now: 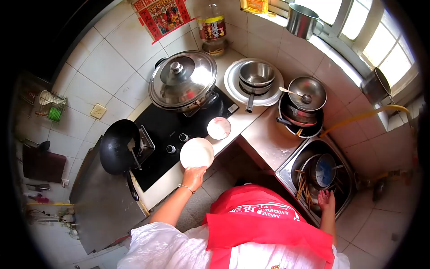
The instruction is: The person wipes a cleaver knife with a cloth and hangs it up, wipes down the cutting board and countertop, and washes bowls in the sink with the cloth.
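Note:
My left hand point(193, 178) grips the near edge of a white bowl point(197, 153), held over the front edge of the counter by the stove knobs. A second small bowl point(219, 128), pale with pinkish marks inside, sits just beyond it at the cooktop's corner. Over the near edge of the sink point(342, 152) is my right hand point(326, 201), its fingers apart and nothing in them. Close to those fingers, a pot with bluish contents point(323, 170) and a bunch of chopsticks point(304, 188) lie in the sink.
A large lidded steamer point(182, 80) and a black wok point(119, 147) stand on the black cooktop point(156, 123). Saucepans point(256, 74) rest on a white plate. Stacked pans with a metal bowl and spoon point(307, 93) stand beside the sink. A yellow hose point(363, 117) runs above it.

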A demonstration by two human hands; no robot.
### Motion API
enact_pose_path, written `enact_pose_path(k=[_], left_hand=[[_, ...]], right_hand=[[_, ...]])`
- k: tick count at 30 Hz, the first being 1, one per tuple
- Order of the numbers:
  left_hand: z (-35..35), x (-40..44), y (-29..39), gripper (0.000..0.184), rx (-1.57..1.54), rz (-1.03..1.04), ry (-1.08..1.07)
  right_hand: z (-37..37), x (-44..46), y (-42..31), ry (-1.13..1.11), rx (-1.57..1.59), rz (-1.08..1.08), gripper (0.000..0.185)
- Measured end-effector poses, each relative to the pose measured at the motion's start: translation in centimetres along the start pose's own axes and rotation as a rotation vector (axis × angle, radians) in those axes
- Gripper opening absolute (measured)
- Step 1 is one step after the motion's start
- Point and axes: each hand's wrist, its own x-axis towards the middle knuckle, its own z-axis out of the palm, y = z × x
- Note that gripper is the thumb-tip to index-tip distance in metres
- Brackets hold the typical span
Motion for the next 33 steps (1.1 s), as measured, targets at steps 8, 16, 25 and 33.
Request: enact_pose_path(k=[8, 16, 25, 33], left_hand=[[2.8, 1.2, -3.2, 0.022, 0.012, 0.139, -0.043], [3.2, 4.0, -3.1, 0.020, -0.009, 0.211, 0.028], [3.8, 8.3, 0.9, 0.022, 0.106, 0.209, -0.020], [1.3, 8.9, 4.9, 0.047, 0.219, 0.200, -0.034]], right_hand=[[4.7, -3.5, 2.1, 0.012, -0.008, -0.041, 0.036], [0.8, -4.0, 3.0, 0.096, 0.082, -0.083, 0.033], [-1.5, 0.3, 4.3, 0.057, 0.191, -0.060, 0.028], [3.7, 5.1, 3.3, 0.057, -0.031, 0.085, 0.037]])
